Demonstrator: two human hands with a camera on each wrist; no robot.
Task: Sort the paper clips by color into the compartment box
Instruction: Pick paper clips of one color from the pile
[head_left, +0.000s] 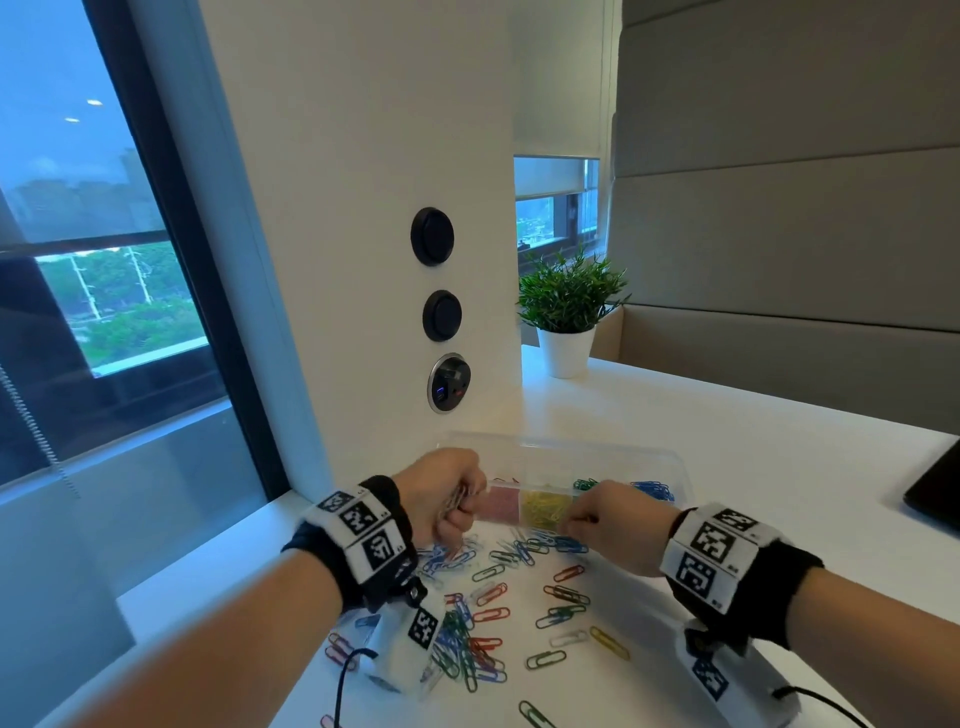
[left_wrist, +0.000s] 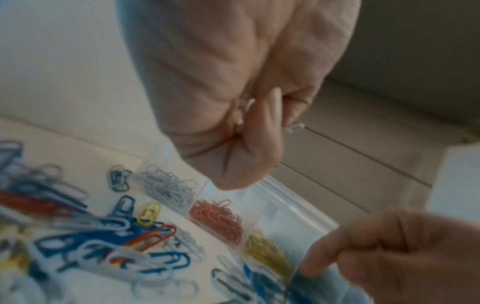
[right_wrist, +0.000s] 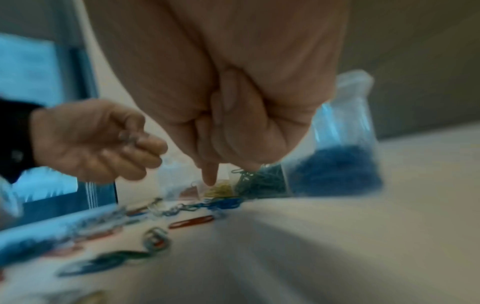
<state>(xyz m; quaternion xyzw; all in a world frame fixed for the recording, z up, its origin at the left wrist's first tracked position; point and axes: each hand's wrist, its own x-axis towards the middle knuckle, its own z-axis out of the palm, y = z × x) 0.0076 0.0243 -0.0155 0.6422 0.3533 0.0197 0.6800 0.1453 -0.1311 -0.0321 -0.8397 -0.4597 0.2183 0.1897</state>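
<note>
Left hand grip: the left hand (head_left: 445, 493) is curled into a fist round a small bunch of white paper clips (left_wrist: 294, 127), ends poking out past the fingers (left_wrist: 262, 131).
Left hand place: held over the left end of the compartment box (head_left: 670, 460), above the white clips (left_wrist: 168, 187) already in it.
Right hand grip: the right hand (head_left: 618, 525) has its fingers bunched downward, one fingertip (right_wrist: 210, 174) pointing at the yellow section; whether it pinches a clip, I cannot tell.
Compartment box: clear plastic, on the white table (head_left: 753, 467) against the wall; white, red clips (left_wrist: 218, 220), yellow clips (head_left: 545, 506), green clips (right_wrist: 262, 181), blue clips (head_left: 652, 489), left to right.
Loose clips: a mixed-colour scatter (head_left: 493, 613) lies on the table just in front of the box, between the wrists.
Around: a potted plant (head_left: 569, 312) stands well behind.
</note>
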